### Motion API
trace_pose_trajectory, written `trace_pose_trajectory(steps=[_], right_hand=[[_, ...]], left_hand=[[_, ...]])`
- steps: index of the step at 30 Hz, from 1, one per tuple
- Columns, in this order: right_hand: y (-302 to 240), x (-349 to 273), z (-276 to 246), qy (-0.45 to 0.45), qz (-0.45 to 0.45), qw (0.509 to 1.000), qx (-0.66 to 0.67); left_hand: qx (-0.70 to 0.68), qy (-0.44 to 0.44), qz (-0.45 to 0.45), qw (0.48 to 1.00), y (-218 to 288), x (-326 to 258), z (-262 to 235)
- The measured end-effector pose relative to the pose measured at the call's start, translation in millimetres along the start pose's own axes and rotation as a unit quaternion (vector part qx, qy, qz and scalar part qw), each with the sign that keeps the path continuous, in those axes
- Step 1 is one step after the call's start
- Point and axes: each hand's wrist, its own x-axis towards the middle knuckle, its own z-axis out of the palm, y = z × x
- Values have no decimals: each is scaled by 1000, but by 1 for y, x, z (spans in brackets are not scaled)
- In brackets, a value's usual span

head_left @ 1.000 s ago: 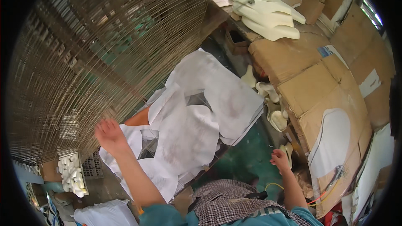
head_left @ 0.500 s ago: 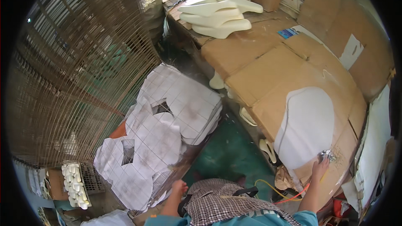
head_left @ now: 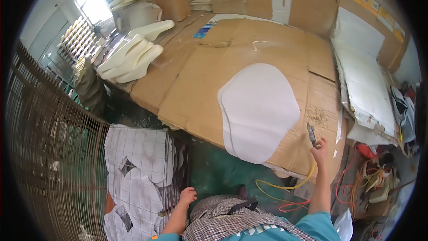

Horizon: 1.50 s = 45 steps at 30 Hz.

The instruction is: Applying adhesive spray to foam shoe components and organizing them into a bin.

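Observation:
My right hand [head_left: 319, 150] is closed round a grey metal spray gun [head_left: 311, 135], held over the right part of the cardboard-covered table [head_left: 191, 107]. A yellow hose [head_left: 285, 187] runs up to that hand. Left of the gun, a rounded white sheet [head_left: 261, 109] lies flat on the cardboard; a second edge along its left side shows another sheet beneath. My left hand [head_left: 188, 195] hangs in front of my checked apron [head_left: 214, 209], its fingers loosely curled with nothing visible in them. Nearest to it is a wire rack [head_left: 138, 169] with white cut sheets lying on it.
Cream moulded foam pieces [head_left: 129, 60] are piled at the table's far left, before a cardboard box [head_left: 173, 4]. A tall wire frame [head_left: 53, 151] stands at the left. Red and orange hoses [head_left: 356, 187] tangle at the right. White panels [head_left: 363, 71] lean beyond the table.
My view has swung right, and the table now sits more centrally. My right hand with the spray gun has moved off the white sheet's near corner to its right. The left hand stays low.

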Motion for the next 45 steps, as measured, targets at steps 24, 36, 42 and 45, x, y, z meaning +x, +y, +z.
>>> trace_pose_trajectory(steps=[24,36,42,45], right_hand=[[-152,-210,-149,-145,14,938,314],[-152,-238,-165,-57,31,950,305],[-146,-260,-165,-195,1,949,250],[-160,-255,-151,-99,17,936,338]], left_hand=[[71,-35,-62,995,-10,49,16],[14,-21,-106,994,-27,58,-5],[33,-48,-65,996,-5,53,21],[56,-68,-60,994,-5,54,25]])
